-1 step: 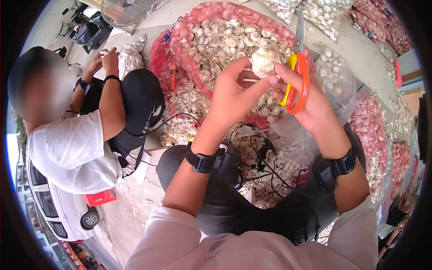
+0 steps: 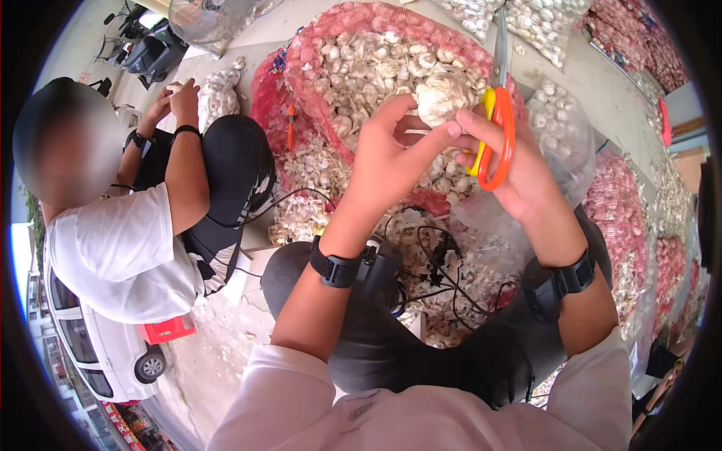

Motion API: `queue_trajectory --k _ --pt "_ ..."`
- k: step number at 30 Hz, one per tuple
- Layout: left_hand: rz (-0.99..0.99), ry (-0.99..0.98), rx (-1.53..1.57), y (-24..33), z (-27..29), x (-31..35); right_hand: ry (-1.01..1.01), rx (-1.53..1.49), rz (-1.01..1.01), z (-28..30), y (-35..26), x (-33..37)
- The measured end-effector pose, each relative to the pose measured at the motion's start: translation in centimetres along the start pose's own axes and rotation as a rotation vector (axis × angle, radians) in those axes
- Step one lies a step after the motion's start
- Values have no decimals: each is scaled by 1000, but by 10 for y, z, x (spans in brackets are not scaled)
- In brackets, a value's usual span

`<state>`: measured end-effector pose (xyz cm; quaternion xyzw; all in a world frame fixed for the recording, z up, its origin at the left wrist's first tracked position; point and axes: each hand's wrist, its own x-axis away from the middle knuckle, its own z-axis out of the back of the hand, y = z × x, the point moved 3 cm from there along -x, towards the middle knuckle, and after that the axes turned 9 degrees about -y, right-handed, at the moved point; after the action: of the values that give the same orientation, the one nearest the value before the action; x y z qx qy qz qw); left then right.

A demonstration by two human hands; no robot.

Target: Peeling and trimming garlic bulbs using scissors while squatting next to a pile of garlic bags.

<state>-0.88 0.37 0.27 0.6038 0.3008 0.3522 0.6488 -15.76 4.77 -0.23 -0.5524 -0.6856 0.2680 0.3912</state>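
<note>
Head view: your left hand (image 2: 387, 161), half curled, grips the garlic bulb (image 2: 442, 99) over the red mesh sack (image 2: 307, 94); your right hand (image 2: 523, 169), loosely closed round the scissors (image 2: 512, 131), thumbs its edge. The bulb has shifted slightly left, apparently being turned.

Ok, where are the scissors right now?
In the head view, right of centre: the scissors are in the right hand, blades toward the top edge, just right of the garlic bulb.

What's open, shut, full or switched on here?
Garlic bulb: held up between left fingers and right fingers
Scissors: on right fingers, look nearly shut
Red mesh sack: open, holding loose bulbs
Clear bag: holding bulbs, can't tell if tied
Fan: can't tell if on
Van: looks closed
</note>
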Motion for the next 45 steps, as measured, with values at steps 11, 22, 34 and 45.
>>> queue_trajectory --k 11,22,34,45 --pt "-136 -81 317 -9 16 -3 60 352 128 0 -4 -6" --pt "-206 49 311 -6 11 4 -17 155 179 5 2 -5" --pt "-86 72 274 -21 8 3 -14 181 126 15 5 -9" --pt "-6 61 439 -27 6 3 4 140 152 14 7 -7"
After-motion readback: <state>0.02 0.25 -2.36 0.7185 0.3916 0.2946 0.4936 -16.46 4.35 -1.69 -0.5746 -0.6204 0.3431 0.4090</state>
